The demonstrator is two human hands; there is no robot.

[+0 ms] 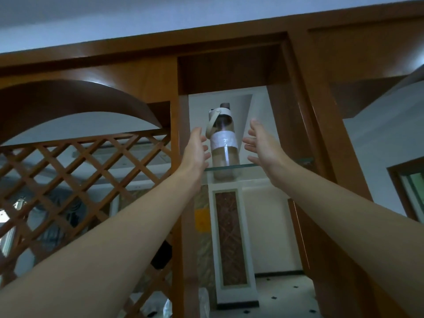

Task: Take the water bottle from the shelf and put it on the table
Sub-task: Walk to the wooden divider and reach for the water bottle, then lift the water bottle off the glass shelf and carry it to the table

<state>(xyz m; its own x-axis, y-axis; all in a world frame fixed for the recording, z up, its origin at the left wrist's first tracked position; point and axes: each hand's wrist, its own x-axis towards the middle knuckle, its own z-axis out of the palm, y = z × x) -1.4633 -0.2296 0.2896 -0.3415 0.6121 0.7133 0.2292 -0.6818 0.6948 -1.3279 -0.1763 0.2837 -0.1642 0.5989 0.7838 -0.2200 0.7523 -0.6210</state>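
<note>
A clear water bottle with a white band, white lid and loop strap stands upright on a glass shelf high in a wooden frame. My left hand is raised just left of the bottle, fingers apart, close to it but not gripping. My right hand is raised just right of it, palm facing the bottle, fingers spread, a small gap between them. Both forearms reach upward from the bottom corners.
Wooden posts flank the narrow shelf bay. A wooden lattice panel under an arch fills the left. A wide wooden column stands right. Below and beyond lie a white-framed door and tiled floor.
</note>
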